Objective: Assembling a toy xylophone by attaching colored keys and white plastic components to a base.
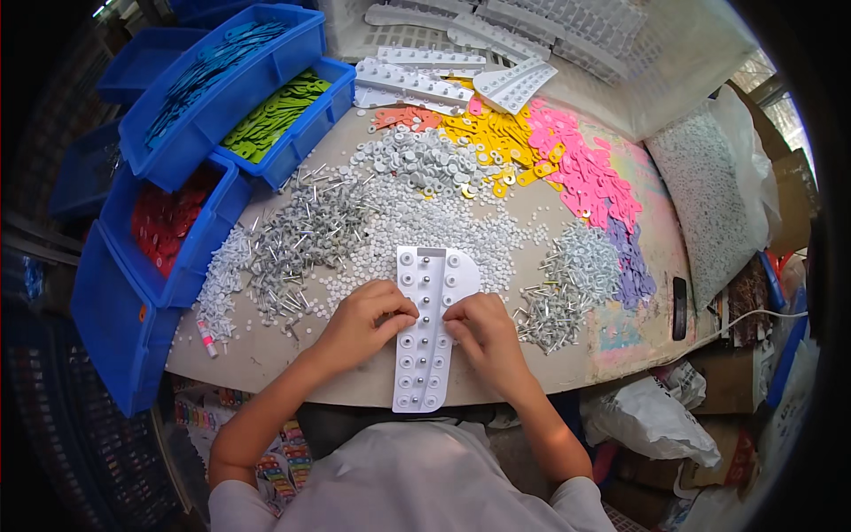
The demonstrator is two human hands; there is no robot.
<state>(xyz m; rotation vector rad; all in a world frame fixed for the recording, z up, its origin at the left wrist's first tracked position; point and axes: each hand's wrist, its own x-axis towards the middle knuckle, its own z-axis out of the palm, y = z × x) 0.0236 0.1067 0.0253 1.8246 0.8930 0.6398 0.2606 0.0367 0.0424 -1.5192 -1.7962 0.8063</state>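
In front of me lies a long white plastic tray, its lower end at the table's near edge. A row of metal pins runs down its middle groove, and rings with round pieces line both sides. My left hand is closed in a pinch at the tray's left side. At the right side, level with it, my right hand is closed too, thumb against fingers. What either pinch holds is too small or hidden to tell. Beyond the tray spread small white plastic discs.
Metal pins heap at left, shiny rivets at right. Yellow, pink and purple tabs lie farther back. Blue bins stand left. White trays sit at the back. A filled clear bag leans right.
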